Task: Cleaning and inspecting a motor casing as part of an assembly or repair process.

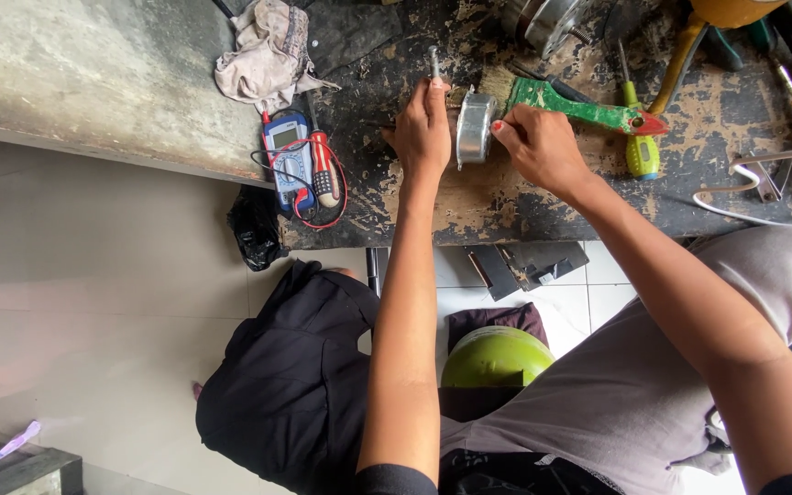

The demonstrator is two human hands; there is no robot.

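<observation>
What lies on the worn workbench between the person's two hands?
In the head view, a round silver metal casing stands on edge between the left hand and the right hand, whose fingers touch it.

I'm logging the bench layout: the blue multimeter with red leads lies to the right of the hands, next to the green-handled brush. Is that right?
Not quite. The head view shows the blue multimeter with red leads lying to the left of both hands, near the rag. The green-handled brush is on the other side, just above the right hand; the left hand sits between them.
</observation>
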